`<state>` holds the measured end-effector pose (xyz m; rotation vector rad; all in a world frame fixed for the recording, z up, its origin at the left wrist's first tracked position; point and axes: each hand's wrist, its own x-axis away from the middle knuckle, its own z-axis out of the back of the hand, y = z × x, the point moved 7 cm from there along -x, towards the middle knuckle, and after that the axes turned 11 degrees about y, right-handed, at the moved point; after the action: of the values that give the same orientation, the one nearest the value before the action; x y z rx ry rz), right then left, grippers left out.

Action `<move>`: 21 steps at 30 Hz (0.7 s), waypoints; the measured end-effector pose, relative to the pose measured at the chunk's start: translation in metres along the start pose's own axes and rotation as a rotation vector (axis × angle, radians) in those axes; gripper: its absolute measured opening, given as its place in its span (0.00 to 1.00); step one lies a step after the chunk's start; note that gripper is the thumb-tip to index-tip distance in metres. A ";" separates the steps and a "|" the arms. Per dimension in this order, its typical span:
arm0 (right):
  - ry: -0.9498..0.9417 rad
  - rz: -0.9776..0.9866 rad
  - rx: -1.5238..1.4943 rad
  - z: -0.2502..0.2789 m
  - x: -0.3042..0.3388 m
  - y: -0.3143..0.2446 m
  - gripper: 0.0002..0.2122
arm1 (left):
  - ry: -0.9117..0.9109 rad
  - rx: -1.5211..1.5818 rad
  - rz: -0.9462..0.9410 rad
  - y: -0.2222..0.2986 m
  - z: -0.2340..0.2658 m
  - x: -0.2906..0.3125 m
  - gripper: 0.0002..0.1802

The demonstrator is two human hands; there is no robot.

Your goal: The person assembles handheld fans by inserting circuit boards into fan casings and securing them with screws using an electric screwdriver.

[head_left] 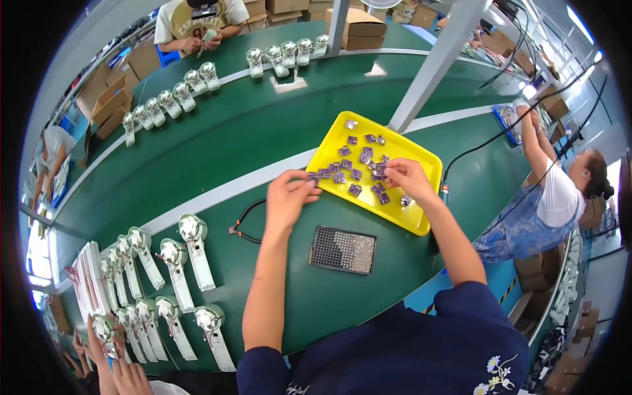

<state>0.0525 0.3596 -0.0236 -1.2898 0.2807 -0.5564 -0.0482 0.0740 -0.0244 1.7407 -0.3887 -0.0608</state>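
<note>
A yellow tray [421, 163] holds several small purple-and-silver parts [355, 174], scattered loosely. At the tray's left edge, my left hand [288, 199] is closed, with a small dark purple part [313, 178] pinched at its fingertips. My right hand [409, 178] reaches over the tray from the right. Its thumb and fingers are pinched on one of the purple parts, next to a cluster of others; the fingertips partly cover it. Below the tray lies a black grid box [343, 249], with small silver pieces filling its right side.
Orange-handled pliers [247, 221] lie left of my left forearm. Several white handheld-fan-like units [197, 250] lie at the left; more stand along the far conveyor [263, 99]. A screwdriver [444, 192] hangs beside the tray. A grey post [434, 66] rises behind it. Co-workers sit around.
</note>
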 end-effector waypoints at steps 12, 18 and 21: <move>-0.043 0.372 0.751 -0.002 -0.088 -0.015 0.11 | -0.008 -0.996 -0.591 -0.008 -0.128 -0.095 0.13; 0.114 0.437 0.189 0.025 0.020 -0.063 0.14 | 0.131 -0.638 -0.723 0.045 -0.111 0.049 0.11; -0.152 0.297 0.008 -0.027 0.114 -0.044 0.11 | 0.067 -0.524 -0.361 0.043 -0.072 0.124 0.12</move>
<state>0.1238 0.2685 0.0238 -1.2478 0.3360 -0.2059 0.0774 0.0996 0.0539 1.2693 0.0024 -0.3342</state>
